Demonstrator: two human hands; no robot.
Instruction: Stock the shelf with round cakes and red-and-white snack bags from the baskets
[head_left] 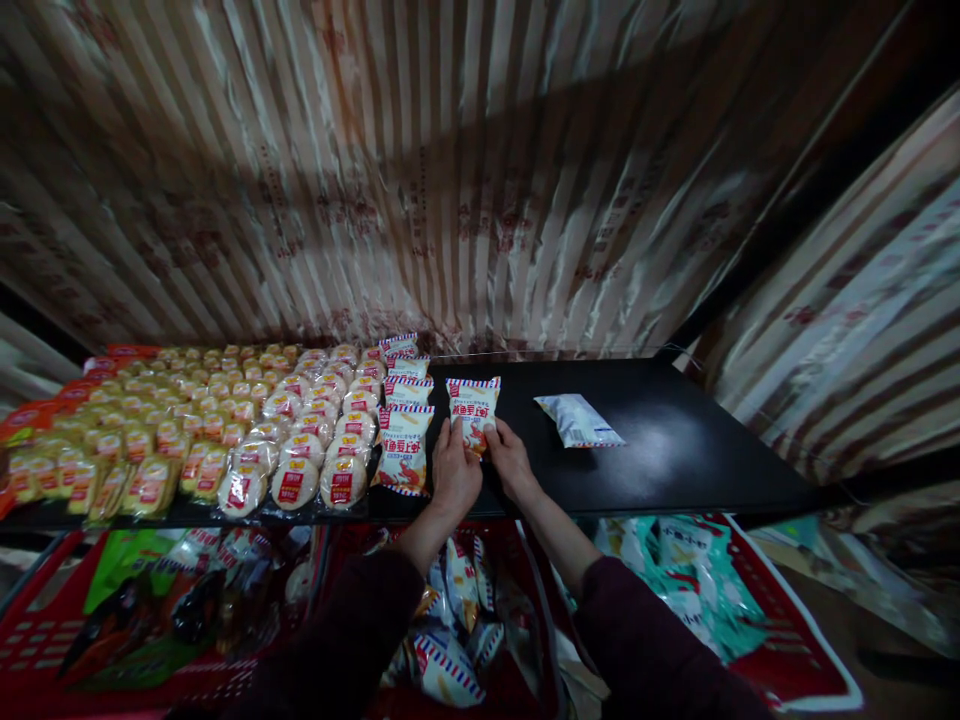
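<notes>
Between my two hands, above the black shelf (517, 490), is a white snack bag (474, 398) with red print and a striped edge. My left hand (456, 475) grips its lower left side, thumb on the front. My right hand (511, 462) holds its lower right side. Just left of it, a column of matching snack bags (403, 450) leans in a row from front to back. Another snack bag (579, 420) lies flat to the right, its plain back facing up.
Rows of round wrapped crackers (295, 484) and small yellow packaged snacks (152, 484) fill the shelf's left part. Below the shelf stand red baskets (806, 620) with striped snack bags (446, 665), teal bags (686, 570) and other packages. Striped sheeting (480, 200) hangs behind.
</notes>
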